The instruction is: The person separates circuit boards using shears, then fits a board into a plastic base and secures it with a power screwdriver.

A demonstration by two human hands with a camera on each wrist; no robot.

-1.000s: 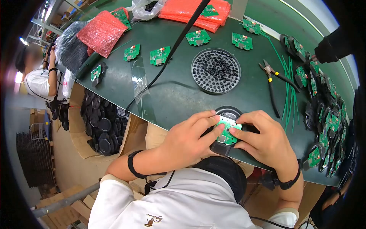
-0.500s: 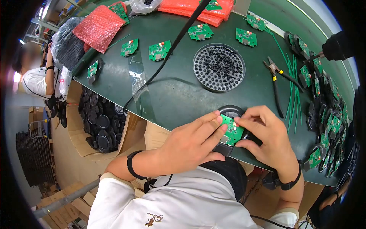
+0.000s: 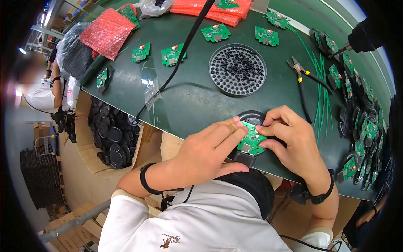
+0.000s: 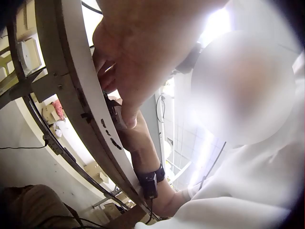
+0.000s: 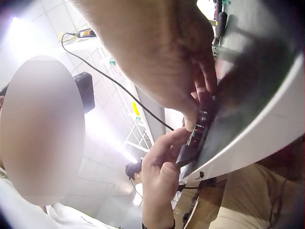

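Status: mid-job on one unit. Green circuit board (image 3: pixel 251 143) lies over a round black housing (image 3: pixel 252 115), lower centre of the head view, at the near edge of the table (image 3: pixel 189 107). Board is on the housing; can't tell if it's fully seated, fingers cover part of it. No fastener I can make out on it.

Done, by the look of it: pile of housings with boards (image 3: pixel 369 128) along the right side of the frame, plus one housing with a board (image 3: pixel 102 79) at left. Left to do: loose boards (image 3: pixel 216 32) scattered across the upper part, and black housings in the carton (image 3: pixel 145 145) lower left, probably feed stock. Tray (image 3: pixel 237 94) of small black parts upper centre; powered driver (image 3: pixel 364 37) upper right, in neither hand. My read: alignment stage, fastening not done.

Hands: left hand (image 3: pixel 210 145) has fingers straight and together, tips on the board's upper left, thumb spread away below, near the housing's lower block (image 3: pixel 244 158). Right hand (image 3: pixel 296 140) is bent, index and thumb clamped at the board's right edge, tips a little apart. Grip underneath hidden from above.
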